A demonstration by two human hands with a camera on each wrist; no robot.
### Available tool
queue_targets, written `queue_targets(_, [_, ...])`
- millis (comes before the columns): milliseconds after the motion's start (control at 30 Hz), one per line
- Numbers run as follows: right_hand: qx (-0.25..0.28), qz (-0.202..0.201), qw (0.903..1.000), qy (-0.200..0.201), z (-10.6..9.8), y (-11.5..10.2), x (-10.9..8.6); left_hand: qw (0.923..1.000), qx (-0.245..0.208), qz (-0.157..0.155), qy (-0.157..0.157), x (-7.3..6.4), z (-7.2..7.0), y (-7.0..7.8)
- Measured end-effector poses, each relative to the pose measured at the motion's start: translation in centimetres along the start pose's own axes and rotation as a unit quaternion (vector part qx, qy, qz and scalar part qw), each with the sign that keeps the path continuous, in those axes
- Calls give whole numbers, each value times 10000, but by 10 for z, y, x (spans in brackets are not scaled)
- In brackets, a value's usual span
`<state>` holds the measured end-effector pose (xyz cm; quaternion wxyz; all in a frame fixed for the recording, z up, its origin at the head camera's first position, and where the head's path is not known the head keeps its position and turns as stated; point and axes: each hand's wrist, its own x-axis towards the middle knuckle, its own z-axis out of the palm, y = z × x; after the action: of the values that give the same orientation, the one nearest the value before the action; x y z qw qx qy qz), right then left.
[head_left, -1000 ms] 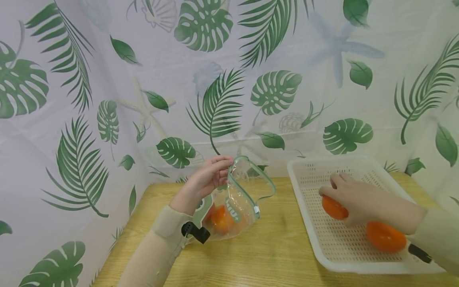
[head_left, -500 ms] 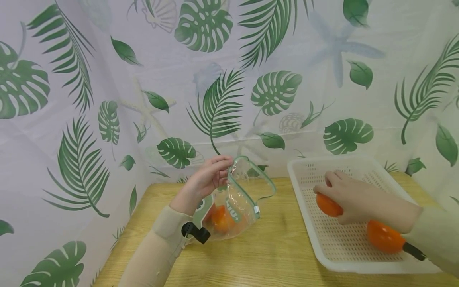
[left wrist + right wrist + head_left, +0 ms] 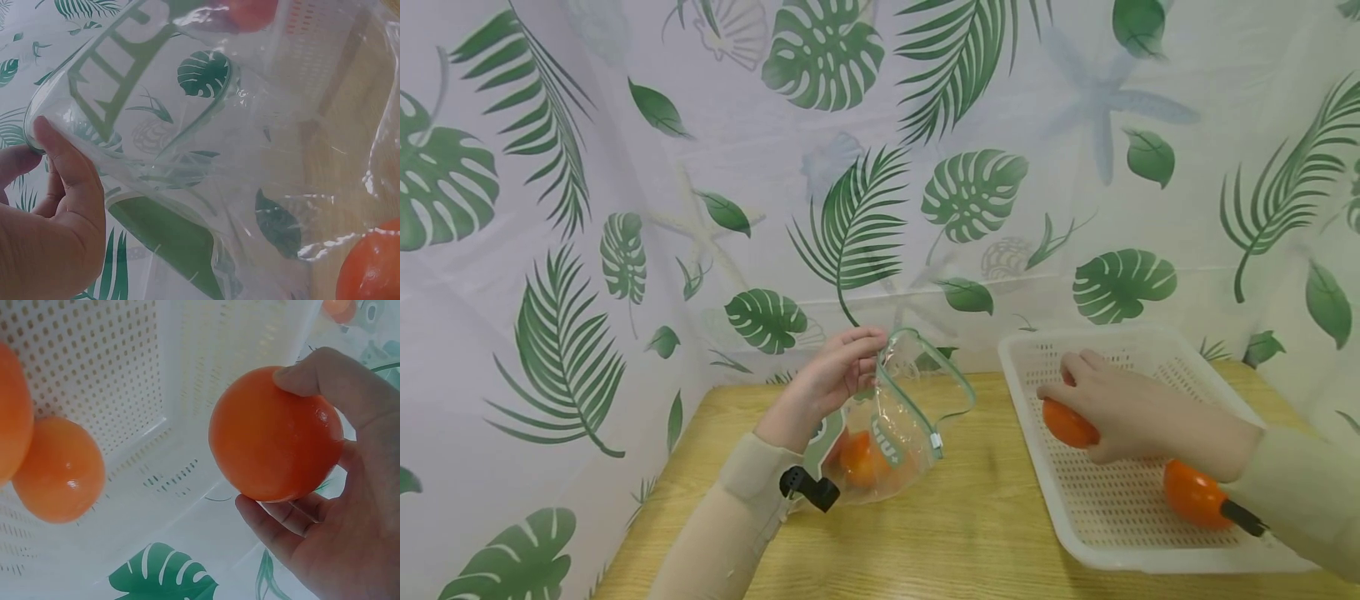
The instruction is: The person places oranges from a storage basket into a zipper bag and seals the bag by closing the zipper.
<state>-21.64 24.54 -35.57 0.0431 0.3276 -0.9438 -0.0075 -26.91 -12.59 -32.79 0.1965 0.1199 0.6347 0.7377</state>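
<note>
My left hand (image 3: 831, 371) pinches the rim of a clear zip bag (image 3: 901, 408) with green trim and a white slider. The bag's mouth gapes toward the right. Inside it, low down, sits an orange round fruit (image 3: 859, 458), with something redder beside it. Over the white basket (image 3: 1056, 517), my right hand (image 3: 1123, 408) grips a smooth orange-red round fruit (image 3: 275, 434) between thumb and fingers. Two more such fruits show in the right wrist view, one of them the nearer fruit (image 3: 59, 469); in the head view the forearm partly covers this area.
The perforated basket stands at the right of the wooden table (image 3: 970, 517), against the leaf-patterned cloth (image 3: 1000, 125). Bare wood lies between bag and basket. Each wrist wears a black camera strap, such as the left strap (image 3: 808, 487).
My right hand has carried the gripped fruit left and slightly up over the basket. The left hand and the bag have barely moved.
</note>
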Motion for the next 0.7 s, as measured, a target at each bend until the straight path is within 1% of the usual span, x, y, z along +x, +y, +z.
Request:
queue_targets(200, [54,-16,10000,-35,-2,-3,6,10000,-8,10,-37,-2,1,1])
queue_targets(700, [88,-79,9998,140,-7,-15,14,9999,-77,1,-82,-2,2,1])
